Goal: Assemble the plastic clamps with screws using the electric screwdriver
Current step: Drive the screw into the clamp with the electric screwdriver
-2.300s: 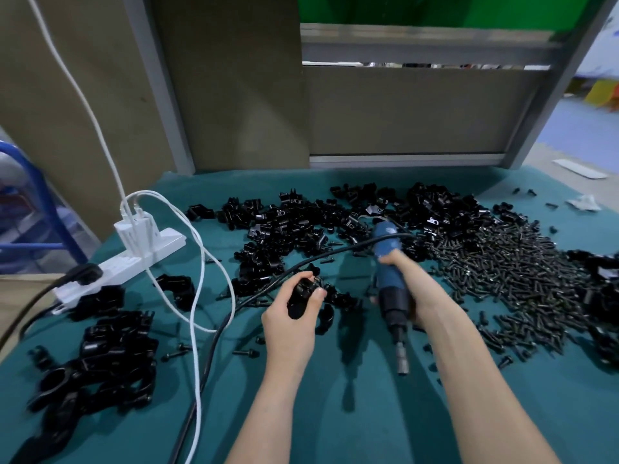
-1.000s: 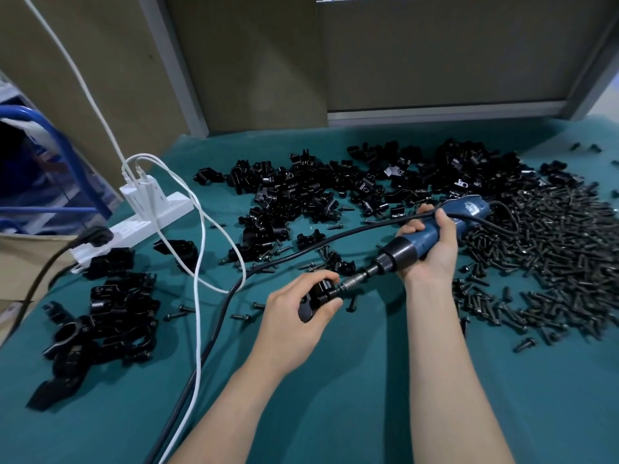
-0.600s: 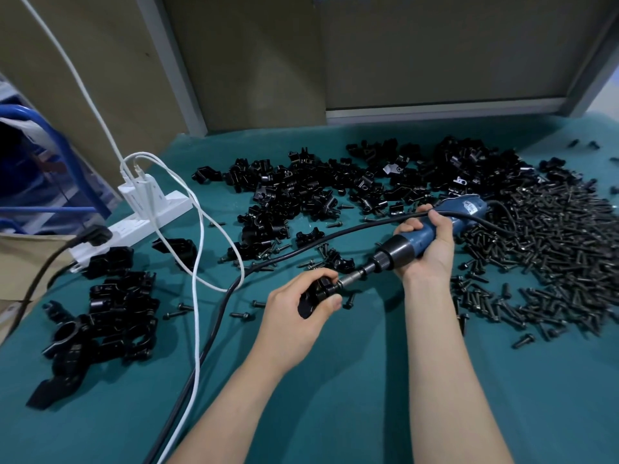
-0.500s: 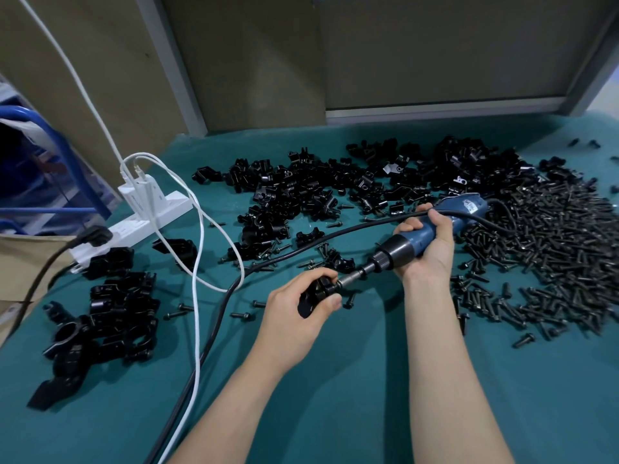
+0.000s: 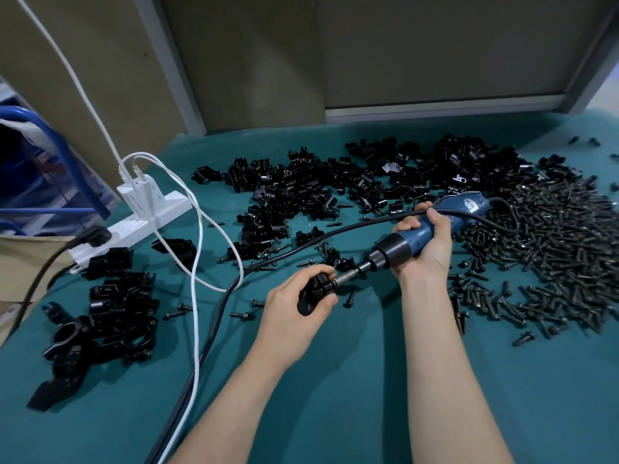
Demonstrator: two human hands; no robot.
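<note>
From the head view, a green table [image 5: 552, 396] has lots of little black parts on it. The left hand [image 5: 291, 313] is curled around one black clamp [image 5: 313, 293] and holds it just above the table, near the middle. The right hand [image 5: 427, 244] is wrapped tight around the blue screwdriver [image 5: 393, 251]. The screwdriver is tilted, with its silver tip [image 5: 346, 277] pointing down and left into the clamp. The tip touches the clamp. The two hands are close, but they do not touch.

A big pile of loose clamps [image 5: 335, 185] lies behind the hands. A big pile of black screws [image 5: 552, 249] lies to the right, just beside the right hand. A few screws lie alone near the left hand. A smaller heap of clamps [image 5: 110, 313] sits far left, well apart from the hands.

A black cord [image 5: 214, 329] runs from the back of the screwdriver, across the table, to the near edge. A white power strip [image 5: 134, 222] lies at the far left with a white cable [image 5: 197, 249] looping from it. A blue frame [image 5: 50, 135] stands past the table's left edge.
</note>
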